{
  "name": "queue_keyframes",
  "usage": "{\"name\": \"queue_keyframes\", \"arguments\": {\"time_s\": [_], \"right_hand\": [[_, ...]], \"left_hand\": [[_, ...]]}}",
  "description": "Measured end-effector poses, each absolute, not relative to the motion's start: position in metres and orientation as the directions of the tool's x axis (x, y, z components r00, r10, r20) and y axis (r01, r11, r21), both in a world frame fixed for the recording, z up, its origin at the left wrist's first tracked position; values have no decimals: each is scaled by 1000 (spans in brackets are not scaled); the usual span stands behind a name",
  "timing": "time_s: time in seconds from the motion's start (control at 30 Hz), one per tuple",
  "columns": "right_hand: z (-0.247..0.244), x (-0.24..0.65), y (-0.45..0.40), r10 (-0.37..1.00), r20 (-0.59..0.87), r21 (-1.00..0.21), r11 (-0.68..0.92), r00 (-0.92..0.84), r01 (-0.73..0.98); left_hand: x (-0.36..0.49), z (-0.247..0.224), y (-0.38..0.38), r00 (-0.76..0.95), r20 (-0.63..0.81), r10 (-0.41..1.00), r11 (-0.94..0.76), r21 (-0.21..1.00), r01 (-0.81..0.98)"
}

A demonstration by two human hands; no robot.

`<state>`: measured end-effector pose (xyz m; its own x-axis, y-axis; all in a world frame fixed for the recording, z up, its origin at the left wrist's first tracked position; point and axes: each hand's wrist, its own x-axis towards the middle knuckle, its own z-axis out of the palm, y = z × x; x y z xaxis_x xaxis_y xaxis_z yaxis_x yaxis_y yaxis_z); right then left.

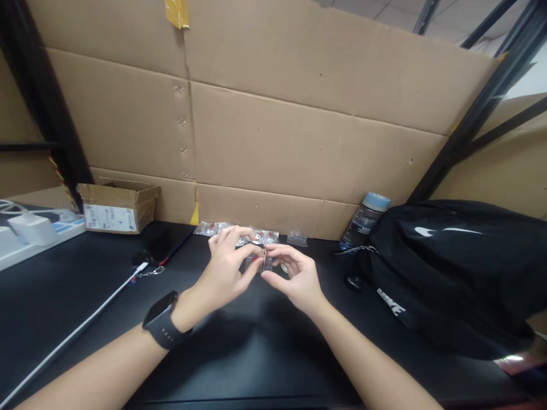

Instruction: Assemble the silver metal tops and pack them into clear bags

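Above the black table, both hands meet at a small clear plastic packet (pixel 267 264) with a bit of red in it. A thin edge shows between the fingertips, and its details are too small to make out. My left hand (pixel 231 263), with a dark watch (pixel 164 319) on its wrist, pinches the packet from the left. From the right, my right hand (pixel 299 279) grips it between thumb and fingers. Just behind the hands, several flat clear packets (pixel 265 236) lie along the foot of the cardboard, partly hidden by my left hand.
At the left stand an open cardboard box (pixel 115 208) and a white power strip (pixel 25 250). A phone (pixel 158 245) lies with a white cable (pixel 81 327). On the right are a water bottle (pixel 363 222) and a black bag (pixel 461 267). A cardboard wall (pixel 273 125) closes the back.
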<state>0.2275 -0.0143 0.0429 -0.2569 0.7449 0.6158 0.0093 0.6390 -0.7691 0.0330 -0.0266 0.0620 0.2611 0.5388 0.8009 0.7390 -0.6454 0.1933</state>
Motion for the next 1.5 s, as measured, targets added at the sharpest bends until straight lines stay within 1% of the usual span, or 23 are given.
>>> {"name": "queue_keyframes", "arguments": {"time_s": [0.1,0.23,0.3,0.43,0.57,0.63,0.7,0.97,1.13,1.33,1.4,1.5], "right_hand": [[47,229,-16,705,657,-726,687,-266,26],[53,229,-19,652,719,-655,752,-240,78],[54,229,-21,648,724,-649,756,-238,85],[51,228,-20,693,676,-712,702,-250,20],[46,225,-17,770,582,-805,590,-261,-58],[44,224,-17,803,537,-840,536,-261,-79],[44,223,-17,808,518,-851,520,-280,-76],[52,224,-23,757,530,-840,530,-381,-117],[45,225,-16,787,541,-833,550,-295,-60],[43,227,-14,758,600,-769,634,-257,75],[47,228,-15,751,608,-749,650,-257,129],[53,230,-17,734,623,-698,678,-272,230]], "left_hand": [[33,63,-28,284,775,564,-681,242,691],[33,64,-30,290,789,541,-706,239,667],[33,64,-31,283,803,525,-707,227,669],[32,64,-31,268,837,477,-700,177,692],[31,63,-30,271,860,433,-672,107,733],[30,64,-30,263,869,419,-662,93,744],[29,65,-30,254,878,407,-654,86,751],[26,67,-28,273,897,349,-660,28,751],[27,66,-28,308,889,338,-671,-2,742],[27,62,-26,348,859,375,-685,4,728],[27,62,-25,360,835,415,-696,37,717],[26,63,-24,336,784,521,-698,164,697]]}}
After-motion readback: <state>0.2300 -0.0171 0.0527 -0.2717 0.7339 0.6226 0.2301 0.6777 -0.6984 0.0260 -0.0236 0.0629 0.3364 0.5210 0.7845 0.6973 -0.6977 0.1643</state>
